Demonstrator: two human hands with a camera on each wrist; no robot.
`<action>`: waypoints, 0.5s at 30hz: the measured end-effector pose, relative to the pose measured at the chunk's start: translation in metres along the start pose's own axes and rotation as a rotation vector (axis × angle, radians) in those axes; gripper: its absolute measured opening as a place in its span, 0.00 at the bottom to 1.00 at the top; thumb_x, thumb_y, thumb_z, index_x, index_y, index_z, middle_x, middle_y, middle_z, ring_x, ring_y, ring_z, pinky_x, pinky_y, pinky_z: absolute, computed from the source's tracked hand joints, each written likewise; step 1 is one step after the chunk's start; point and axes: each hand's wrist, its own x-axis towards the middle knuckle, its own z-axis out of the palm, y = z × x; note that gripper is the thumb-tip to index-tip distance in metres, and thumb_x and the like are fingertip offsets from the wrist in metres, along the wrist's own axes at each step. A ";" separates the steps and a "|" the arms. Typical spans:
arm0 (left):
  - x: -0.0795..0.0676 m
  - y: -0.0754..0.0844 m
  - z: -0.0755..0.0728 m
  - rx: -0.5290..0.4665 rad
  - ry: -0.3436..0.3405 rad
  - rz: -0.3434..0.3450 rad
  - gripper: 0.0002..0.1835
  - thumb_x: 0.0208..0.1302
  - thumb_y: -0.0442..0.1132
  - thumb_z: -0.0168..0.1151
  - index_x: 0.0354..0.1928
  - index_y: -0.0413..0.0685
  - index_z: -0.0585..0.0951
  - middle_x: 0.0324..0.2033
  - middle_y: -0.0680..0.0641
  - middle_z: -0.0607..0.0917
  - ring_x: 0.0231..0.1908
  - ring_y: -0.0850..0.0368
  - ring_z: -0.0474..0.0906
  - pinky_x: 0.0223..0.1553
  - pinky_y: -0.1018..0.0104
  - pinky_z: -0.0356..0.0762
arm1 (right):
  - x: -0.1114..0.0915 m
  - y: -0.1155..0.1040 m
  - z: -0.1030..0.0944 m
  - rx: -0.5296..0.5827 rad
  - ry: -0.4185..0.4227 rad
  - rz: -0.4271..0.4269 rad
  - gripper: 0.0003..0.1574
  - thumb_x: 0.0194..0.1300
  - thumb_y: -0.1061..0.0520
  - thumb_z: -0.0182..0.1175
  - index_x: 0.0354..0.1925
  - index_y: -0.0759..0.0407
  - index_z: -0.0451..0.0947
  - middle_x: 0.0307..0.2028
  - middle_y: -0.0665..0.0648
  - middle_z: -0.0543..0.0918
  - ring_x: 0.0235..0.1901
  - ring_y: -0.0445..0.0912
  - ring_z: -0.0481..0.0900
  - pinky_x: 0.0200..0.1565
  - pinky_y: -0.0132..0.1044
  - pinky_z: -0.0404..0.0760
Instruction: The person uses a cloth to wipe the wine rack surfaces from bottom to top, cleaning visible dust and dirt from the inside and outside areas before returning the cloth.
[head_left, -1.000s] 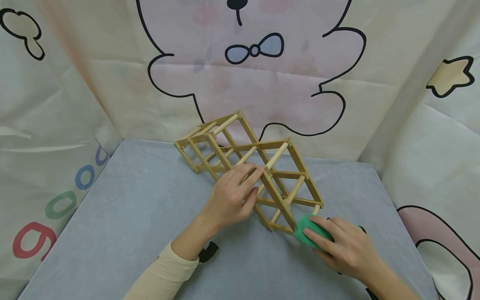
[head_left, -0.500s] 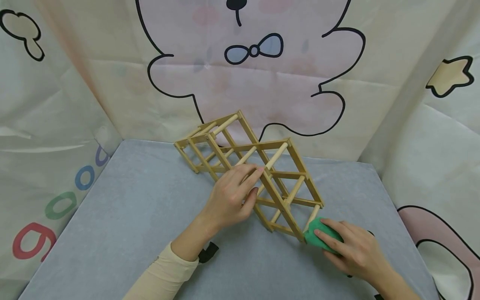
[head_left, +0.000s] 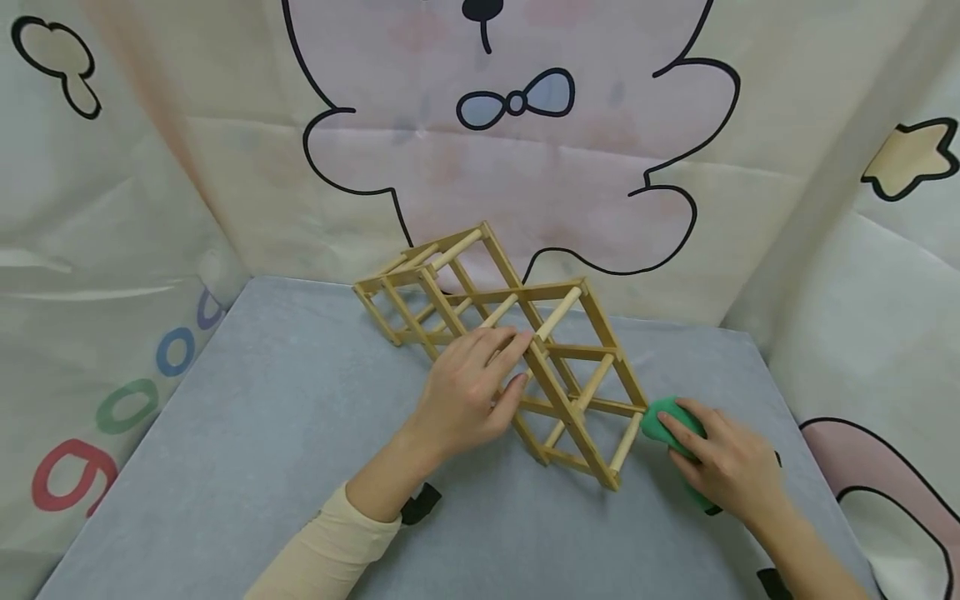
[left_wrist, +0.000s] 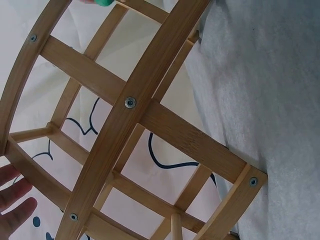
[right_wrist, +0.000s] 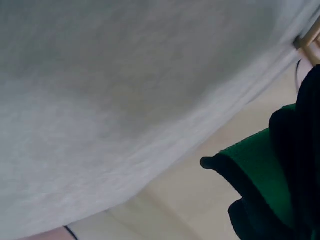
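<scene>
- We see a wooden rack (head_left: pixel 525 292) of flat slats and round rods standing on the table (head_left: pixel 300 425), set slantwise, its far left end near the back sheet and its other end toward the front right.
- Our left hand (head_left: pixel 472 387) rests on the top of the rack around its middle, the index fingertip at a corner where a slat meets a rod.
- The left fingers are bent over the wood with small gaps between them, as the left wrist view also shows; we cannot tell whether the thumb presses on the rack.
- Our right hand (head_left: pixel 731 467) pinches a bunched green cloth (head_left: pixel 678 417) between thumb and fingers, just off the front right of the rack, with more of the cloth hanging below the palm.
- The cloth's left edge meets the lower right corner of the rack in the head view, though we cannot tell how firmly it touches.
- In the right wrist view the cloth and fingers are very dark, so we make out little detail there.
- We have a pale sleeve (head_left: pixel 330 542) on the left arm and a black strap (head_left: pixel 422 504) under that wrist.
- Behind the table hangs the back sheet (head_left: pixel 600 208), printed with a bow tie (head_left: pixel 516 102).
</scene>
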 end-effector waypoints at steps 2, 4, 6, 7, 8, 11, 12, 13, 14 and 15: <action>0.001 0.002 0.001 0.007 -0.007 -0.003 0.24 0.65 0.37 0.67 0.63 0.38 0.81 0.51 0.41 0.86 0.50 0.46 0.84 0.53 0.53 0.86 | -0.004 0.006 -0.001 -0.033 -0.015 0.036 0.36 0.82 0.36 0.45 0.46 0.59 0.90 0.47 0.68 0.85 0.29 0.62 0.84 0.21 0.57 0.83; 0.003 0.004 0.001 0.017 -0.012 -0.006 0.26 0.64 0.38 0.69 0.64 0.38 0.81 0.52 0.41 0.86 0.51 0.45 0.84 0.54 0.54 0.86 | -0.007 0.012 -0.002 -0.045 -0.018 0.058 0.37 0.82 0.35 0.45 0.46 0.59 0.90 0.47 0.69 0.85 0.29 0.63 0.84 0.20 0.57 0.83; 0.005 0.005 0.002 0.021 -0.022 -0.016 0.27 0.65 0.39 0.69 0.65 0.39 0.80 0.53 0.40 0.85 0.52 0.45 0.83 0.52 0.55 0.86 | -0.009 0.016 -0.004 -0.049 -0.007 0.067 0.35 0.81 0.36 0.47 0.47 0.59 0.90 0.47 0.69 0.85 0.28 0.63 0.84 0.19 0.57 0.81; 0.006 0.006 0.002 0.027 -0.026 -0.021 0.27 0.65 0.40 0.69 0.66 0.39 0.80 0.54 0.40 0.84 0.52 0.45 0.83 0.52 0.55 0.86 | -0.009 0.018 -0.004 -0.049 0.000 0.067 0.35 0.81 0.36 0.48 0.47 0.59 0.90 0.47 0.69 0.85 0.27 0.64 0.83 0.18 0.57 0.81; 0.008 0.007 0.002 0.034 -0.030 -0.025 0.28 0.66 0.41 0.68 0.66 0.39 0.79 0.55 0.40 0.84 0.53 0.45 0.83 0.51 0.55 0.87 | -0.009 0.020 -0.005 -0.048 0.005 0.068 0.34 0.80 0.37 0.48 0.47 0.60 0.90 0.47 0.70 0.85 0.27 0.64 0.83 0.18 0.57 0.80; 0.014 0.008 0.002 0.060 -0.040 -0.029 0.27 0.69 0.43 0.65 0.67 0.40 0.79 0.57 0.39 0.83 0.54 0.44 0.83 0.49 0.55 0.87 | -0.008 0.025 -0.006 -0.045 0.029 0.067 0.32 0.79 0.39 0.50 0.47 0.60 0.90 0.46 0.70 0.85 0.26 0.65 0.82 0.18 0.58 0.80; 0.017 0.009 0.002 0.068 -0.041 -0.025 0.27 0.69 0.43 0.65 0.67 0.40 0.79 0.57 0.39 0.83 0.54 0.44 0.83 0.49 0.55 0.87 | -0.007 0.026 -0.007 -0.045 0.033 0.069 0.31 0.78 0.39 0.51 0.46 0.61 0.90 0.46 0.71 0.85 0.27 0.65 0.82 0.18 0.58 0.80; 0.019 0.009 0.003 0.073 -0.041 -0.021 0.27 0.69 0.43 0.65 0.67 0.40 0.79 0.57 0.39 0.83 0.54 0.44 0.83 0.50 0.55 0.87 | -0.007 0.028 -0.007 -0.046 0.039 0.070 0.31 0.78 0.39 0.51 0.46 0.61 0.90 0.46 0.71 0.85 0.27 0.65 0.82 0.19 0.58 0.80; 0.021 0.010 0.003 0.077 -0.042 -0.015 0.27 0.69 0.44 0.65 0.67 0.40 0.79 0.57 0.39 0.84 0.54 0.44 0.83 0.51 0.55 0.87 | -0.007 0.029 -0.007 -0.052 0.045 0.073 0.31 0.78 0.39 0.51 0.45 0.61 0.90 0.45 0.71 0.85 0.27 0.65 0.82 0.18 0.58 0.80; 0.023 0.010 0.004 0.082 -0.043 -0.011 0.27 0.69 0.43 0.65 0.67 0.40 0.79 0.56 0.39 0.84 0.53 0.44 0.84 0.50 0.55 0.87 | -0.007 0.030 -0.007 -0.056 0.051 0.076 0.31 0.77 0.39 0.51 0.45 0.61 0.90 0.45 0.71 0.86 0.27 0.66 0.83 0.19 0.59 0.80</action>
